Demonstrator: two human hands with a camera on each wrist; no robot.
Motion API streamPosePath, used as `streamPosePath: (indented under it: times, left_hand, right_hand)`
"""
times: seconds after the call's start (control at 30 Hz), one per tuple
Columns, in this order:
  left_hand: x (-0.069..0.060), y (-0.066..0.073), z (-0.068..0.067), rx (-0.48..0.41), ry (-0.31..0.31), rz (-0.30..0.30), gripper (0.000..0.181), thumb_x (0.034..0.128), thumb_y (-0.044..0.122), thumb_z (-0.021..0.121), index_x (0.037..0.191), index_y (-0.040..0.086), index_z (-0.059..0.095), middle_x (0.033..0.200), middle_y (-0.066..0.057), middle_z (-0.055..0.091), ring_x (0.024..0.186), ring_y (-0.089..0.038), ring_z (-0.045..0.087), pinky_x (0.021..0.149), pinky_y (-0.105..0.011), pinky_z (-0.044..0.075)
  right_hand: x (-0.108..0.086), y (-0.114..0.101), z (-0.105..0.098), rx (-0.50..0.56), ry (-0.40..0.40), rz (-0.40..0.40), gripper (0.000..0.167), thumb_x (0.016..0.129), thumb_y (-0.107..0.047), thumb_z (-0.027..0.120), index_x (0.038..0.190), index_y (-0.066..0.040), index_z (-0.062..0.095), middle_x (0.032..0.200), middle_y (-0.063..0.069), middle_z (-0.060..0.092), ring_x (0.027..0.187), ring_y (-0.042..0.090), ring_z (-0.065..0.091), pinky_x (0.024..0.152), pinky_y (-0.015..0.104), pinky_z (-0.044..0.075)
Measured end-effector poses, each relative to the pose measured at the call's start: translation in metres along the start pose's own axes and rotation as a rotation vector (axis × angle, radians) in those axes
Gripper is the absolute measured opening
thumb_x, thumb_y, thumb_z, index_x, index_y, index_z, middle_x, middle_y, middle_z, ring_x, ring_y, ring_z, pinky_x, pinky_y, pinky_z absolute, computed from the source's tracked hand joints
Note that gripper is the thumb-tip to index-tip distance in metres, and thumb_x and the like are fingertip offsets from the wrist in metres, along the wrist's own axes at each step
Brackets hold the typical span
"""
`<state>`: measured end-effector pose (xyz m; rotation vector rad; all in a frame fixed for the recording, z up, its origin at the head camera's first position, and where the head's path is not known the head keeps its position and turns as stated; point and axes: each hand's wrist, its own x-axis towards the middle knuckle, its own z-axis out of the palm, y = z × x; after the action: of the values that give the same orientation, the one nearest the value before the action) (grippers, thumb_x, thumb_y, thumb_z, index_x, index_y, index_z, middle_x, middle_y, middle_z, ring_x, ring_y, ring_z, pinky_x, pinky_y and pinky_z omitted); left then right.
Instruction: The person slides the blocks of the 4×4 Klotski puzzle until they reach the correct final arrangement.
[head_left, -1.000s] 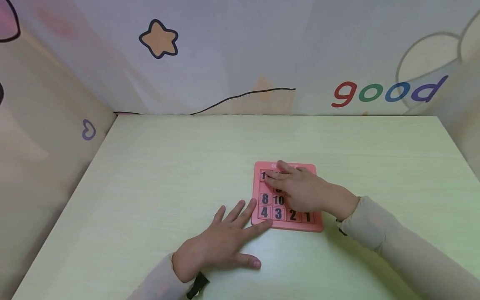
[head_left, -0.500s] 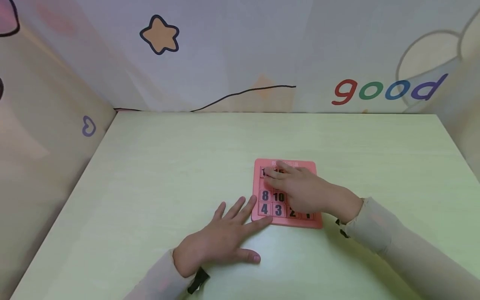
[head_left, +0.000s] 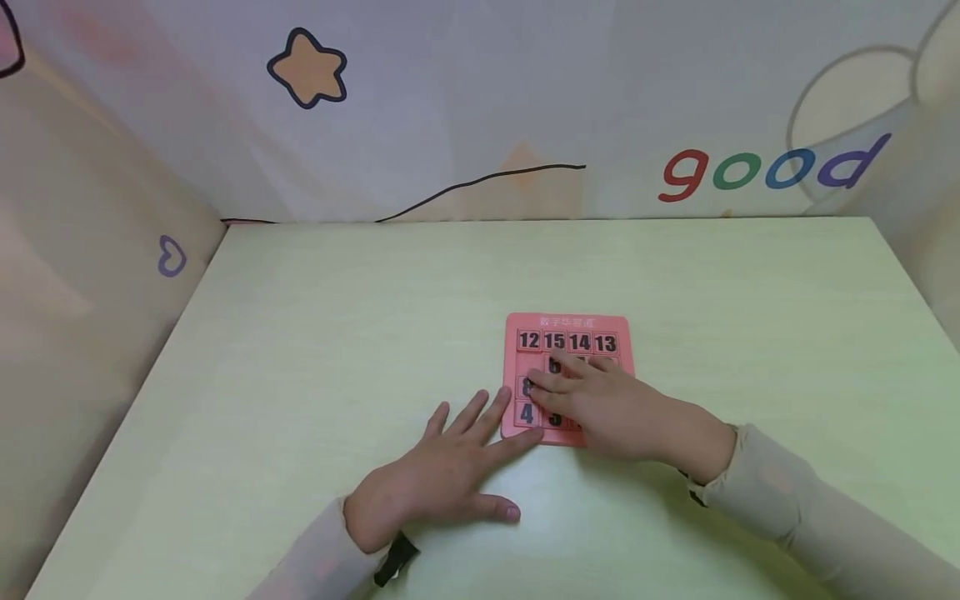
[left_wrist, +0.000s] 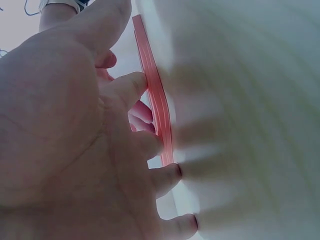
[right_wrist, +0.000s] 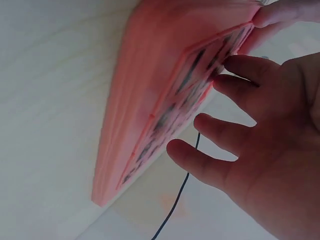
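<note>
The spread left hand [head_left: 438,479] touches the near-left corner of a pink, square number-tile puzzle [head_left: 555,341]; the right hand [head_left: 630,412], fingers spread, partly covers lower tiles [head_left: 554,420].

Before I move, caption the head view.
Right hand over a pink number sliding puzzle, left hand at its near-left corner.

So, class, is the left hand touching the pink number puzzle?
Touching: in the left wrist view, the left hand has a fingertip against the side of the pink number puzzle.
</note>
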<state>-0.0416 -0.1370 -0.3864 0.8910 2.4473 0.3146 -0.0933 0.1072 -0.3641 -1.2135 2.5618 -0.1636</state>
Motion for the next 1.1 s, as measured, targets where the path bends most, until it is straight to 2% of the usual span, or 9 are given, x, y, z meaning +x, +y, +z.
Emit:
streamPosePath:
  times: [0.13,0.4,0.67,0.93,1.1]
  left_hand:
    - [-0.001,0.0,0.001,0.01,0.003,0.003,0.083,0.0933,0.065,0.057,0.161,0.042,0.016,0.168,-0.005,-0.01,0.153,-0.032,-0.008,0.114,-0.068,0.006]
    - [-0.001,0.001,0.001,0.002,-0.001,0.002,0.082,0.0933,0.064,0.058,0.161,0.042,0.017,0.168,-0.004,-0.009,0.153,-0.03,-0.009,0.115,-0.067,0.004]
    - [-0.002,0.0,0.001,0.012,0.0,-0.001,0.083,0.0932,0.064,0.058,0.161,0.042,0.017,0.169,-0.005,-0.009,0.153,-0.031,-0.009,0.115,-0.067,0.005]
    - [-0.002,-0.001,0.001,0.002,-0.002,0.005,0.082,0.0935,0.063,0.059,0.161,0.042,0.018,0.169,-0.004,-0.009,0.153,-0.031,-0.01,0.114,-0.067,0.005]
    - [-0.002,0.0,0.001,-0.006,-0.002,0.006,0.081,0.0939,0.063,0.059,0.161,0.041,0.019,0.169,-0.005,-0.009,0.153,-0.031,-0.01,0.115,-0.067,0.005]
  right_hand:
    - [-0.001,-0.001,0.001,-0.004,0.0,0.017,0.058,0.094,-0.003,0.066,0.149,-0.011,0.052,0.157,0.009,0.042,0.149,0.041,0.023,0.108,0.07,0.026]
    - [0.002,-0.001,0.004,-0.106,0.039,0.056,0.061,0.091,-0.014,0.074,0.148,-0.009,0.053,0.156,0.009,0.043,0.147,0.043,0.026,0.107,0.069,0.03]
    - [0.007,0.003,0.007,-0.113,0.06,0.053,0.064,0.091,-0.017,0.075,0.149,-0.009,0.051,0.155,0.01,0.044,0.146,0.044,0.028,0.107,0.068,0.03]
    - [0.011,0.007,0.008,-0.112,0.055,0.084,0.056,0.096,-0.011,0.062,0.151,-0.01,0.049,0.158,0.008,0.041,0.148,0.043,0.024,0.107,0.069,0.031]
    - [0.01,0.006,0.008,-0.093,0.048,0.091,0.055,0.098,-0.011,0.06,0.151,-0.01,0.048,0.158,0.009,0.04,0.148,0.043,0.024,0.107,0.069,0.03]
